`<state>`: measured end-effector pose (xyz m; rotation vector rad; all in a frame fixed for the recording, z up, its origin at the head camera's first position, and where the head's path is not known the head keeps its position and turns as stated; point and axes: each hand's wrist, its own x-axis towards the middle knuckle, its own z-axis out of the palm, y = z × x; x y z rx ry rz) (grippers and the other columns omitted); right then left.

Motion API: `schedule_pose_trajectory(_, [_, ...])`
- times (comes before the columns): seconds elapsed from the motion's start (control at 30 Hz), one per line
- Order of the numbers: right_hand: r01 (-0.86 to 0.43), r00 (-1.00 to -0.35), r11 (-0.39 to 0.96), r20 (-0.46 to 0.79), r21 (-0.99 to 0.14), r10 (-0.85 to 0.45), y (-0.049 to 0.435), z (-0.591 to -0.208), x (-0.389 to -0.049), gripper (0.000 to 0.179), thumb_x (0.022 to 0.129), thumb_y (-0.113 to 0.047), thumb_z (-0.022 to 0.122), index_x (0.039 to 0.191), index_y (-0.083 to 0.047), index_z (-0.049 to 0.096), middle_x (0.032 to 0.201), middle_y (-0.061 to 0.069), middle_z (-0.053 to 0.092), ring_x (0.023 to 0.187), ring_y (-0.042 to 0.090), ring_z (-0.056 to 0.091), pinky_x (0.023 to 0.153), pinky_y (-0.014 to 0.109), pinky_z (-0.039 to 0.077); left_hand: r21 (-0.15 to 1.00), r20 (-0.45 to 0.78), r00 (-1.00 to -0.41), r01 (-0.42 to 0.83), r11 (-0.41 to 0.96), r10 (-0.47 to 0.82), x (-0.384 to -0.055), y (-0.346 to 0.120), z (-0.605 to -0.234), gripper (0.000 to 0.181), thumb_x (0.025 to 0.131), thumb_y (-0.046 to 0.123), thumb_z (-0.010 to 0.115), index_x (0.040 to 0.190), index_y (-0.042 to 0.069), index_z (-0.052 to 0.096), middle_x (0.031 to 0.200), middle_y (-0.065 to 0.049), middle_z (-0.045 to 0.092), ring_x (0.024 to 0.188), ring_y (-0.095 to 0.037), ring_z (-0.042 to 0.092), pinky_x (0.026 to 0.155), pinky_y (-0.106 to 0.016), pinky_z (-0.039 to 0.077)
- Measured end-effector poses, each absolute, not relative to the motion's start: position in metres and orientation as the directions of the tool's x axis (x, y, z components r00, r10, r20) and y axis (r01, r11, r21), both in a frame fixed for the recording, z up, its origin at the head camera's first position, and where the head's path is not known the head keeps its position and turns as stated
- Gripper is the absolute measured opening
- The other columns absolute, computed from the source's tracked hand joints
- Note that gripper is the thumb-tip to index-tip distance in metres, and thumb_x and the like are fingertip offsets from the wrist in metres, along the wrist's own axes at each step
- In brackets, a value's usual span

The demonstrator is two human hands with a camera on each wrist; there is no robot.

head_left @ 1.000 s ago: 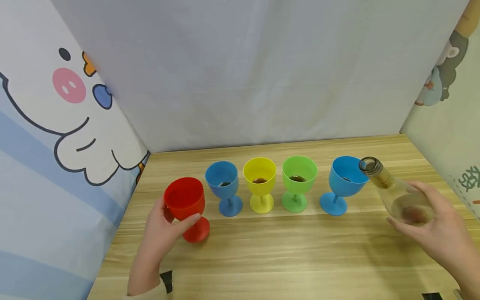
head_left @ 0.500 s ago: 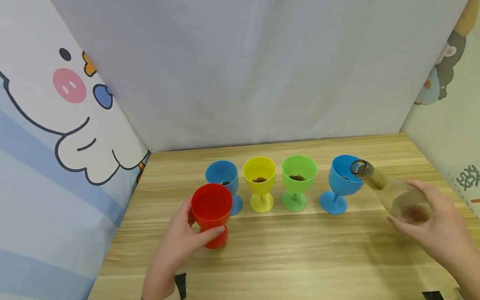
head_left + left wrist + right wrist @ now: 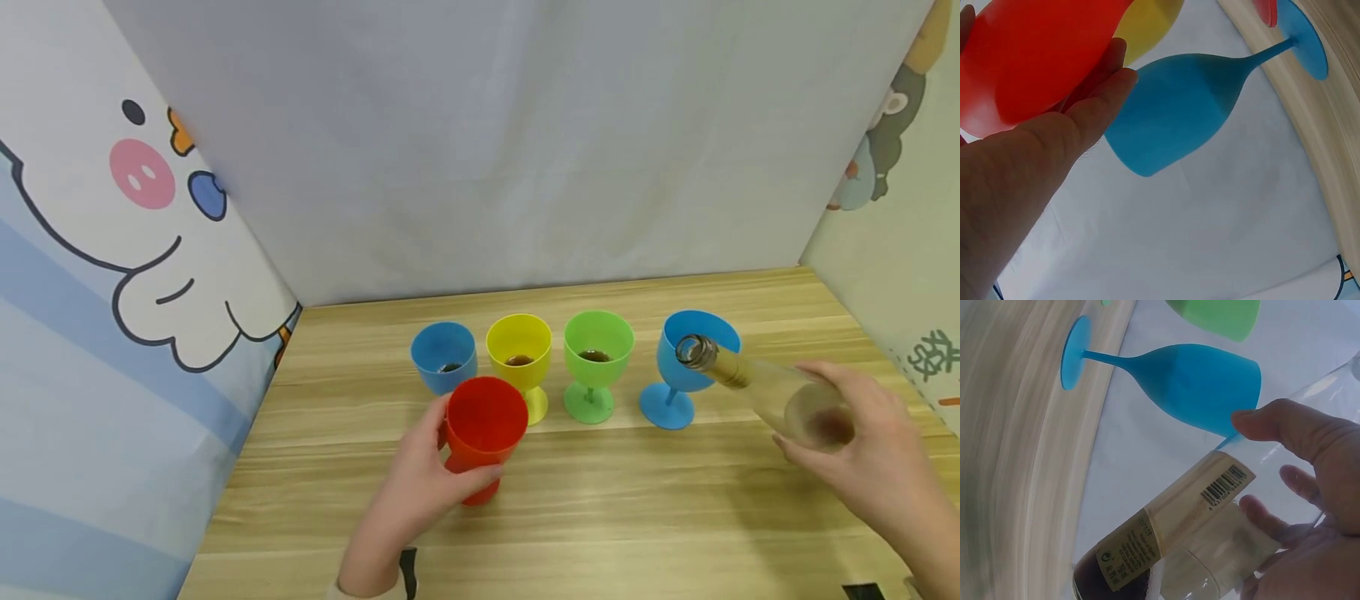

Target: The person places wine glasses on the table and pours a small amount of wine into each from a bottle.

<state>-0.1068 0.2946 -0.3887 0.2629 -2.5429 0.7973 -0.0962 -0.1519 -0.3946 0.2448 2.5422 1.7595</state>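
My left hand (image 3: 420, 492) grips a red goblet (image 3: 487, 429) round its bowl, in front of the left blue goblet (image 3: 442, 362) and the yellow goblet (image 3: 521, 342). No liquid shows inside the red bowl. My right hand (image 3: 870, 446) holds a clear glass bottle (image 3: 772, 392) by its body, tilted with the mouth to the left. The bottle neck overlaps the right blue goblet (image 3: 671, 400) in the head view. Dark liquid and a barcode label (image 3: 1229, 485) show on the bottle in the right wrist view.
A green goblet (image 3: 598, 333) stands between the yellow and right blue ones. A little dark liquid lies in the yellow, green and left blue bowls. Behind the wooden table (image 3: 600, 517) rises a pale wall (image 3: 487, 167); a cartoon-printed panel (image 3: 97, 350) flanks the left.
My left hand has carried the red goblet rightward, from beside the left blue goblet to in front of it and the yellow one. The bottle has tilted further, its mouth lower and more left.
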Motion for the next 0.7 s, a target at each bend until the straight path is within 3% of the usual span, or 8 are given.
schedule_pose_trajectory(0.17, [-0.338, -0.859, 0.82, 0.508, -0.462, -0.068, 0.293, -0.391, -0.107, 0.091, 0.049, 0.007, 0.092, 0.132, 0.0, 0.056, 0.119, 0.032, 0.055, 0.102, 0.054, 0.043, 0.077, 0.065, 0.027, 0.935, 0.06, -0.98, 0.121, 0.334, 0.189, -0.1, -0.141, -0.396, 0.078, 0.076, 0.023, 0.093, 0.142, 0.021, 0.05, 0.131, 0.009, 0.059, 0.12, -0.022, 0.054, 0.089, -0.045, 0.055])
schedule_pose_trajectory(0.37, [-0.275, -0.895, 0.847, 0.442, -0.454, -0.054, 0.29, -0.391, -0.104, 0.094, 0.054, 0.007, 0.091, 0.138, -0.007, 0.052, 0.127, 0.034, 0.049, 0.112, 0.062, 0.036, 0.084, 0.08, 0.018, 0.931, 0.07, -0.969, 0.148, 0.334, 0.236, -0.103, -0.128, -0.398, 0.078, 0.076, 0.022, 0.093, 0.141, 0.021, 0.051, 0.129, 0.009, 0.059, 0.117, -0.02, 0.054, 0.084, -0.039, 0.056])
schedule_pose_trajectory(0.7, [-0.283, -0.887, 0.87, 0.454, -0.404, -0.077, 0.283, -0.396, -0.105, 0.093, 0.053, 0.006, 0.091, 0.136, -0.011, 0.053, 0.129, 0.03, 0.048, 0.114, 0.061, 0.035, 0.098, 0.083, 0.01, 0.915, 0.068, -0.961, 0.167, 0.368, 0.268, -0.107, -0.111, -0.403, 0.081, 0.076, 0.023, 0.092, 0.144, 0.02, 0.049, 0.13, 0.011, 0.057, 0.118, -0.018, 0.052, 0.087, -0.04, 0.053])
